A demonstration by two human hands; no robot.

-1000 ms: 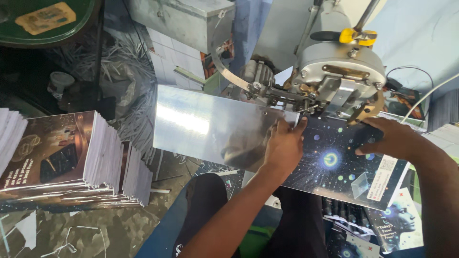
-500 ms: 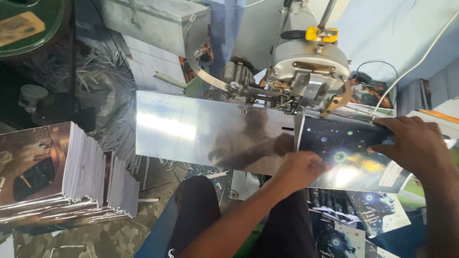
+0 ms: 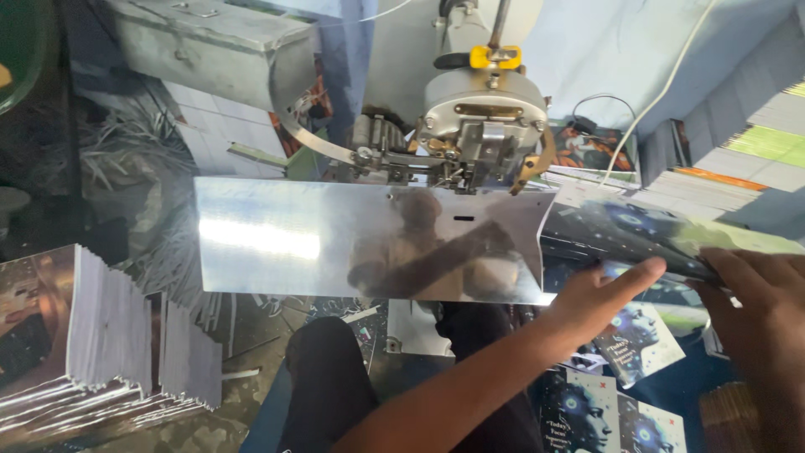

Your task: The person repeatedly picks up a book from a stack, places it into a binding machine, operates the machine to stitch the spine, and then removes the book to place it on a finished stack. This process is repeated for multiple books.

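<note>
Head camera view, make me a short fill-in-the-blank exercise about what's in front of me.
1. Both hands, left hand and right hand, grip a dark printed ____.
2. The shiny metal plate lies under the machine head, whose top knob is ____.
3. The stack of booklets sits at the picture's ____ edge.

Missing words: cover; yellow; left

Stacked booklets (image 3: 75, 335) beside a grey metal box (image 3: 210, 50).

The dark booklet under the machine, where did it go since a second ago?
Both hands slid the dark booklet out to the right, off the shiny metal plate and away from the machine head. The left hand moved from pressing it on the plate to its lower edge; the right hand kept its grip. The stack of booklets at the left looks unchanged.
</note>
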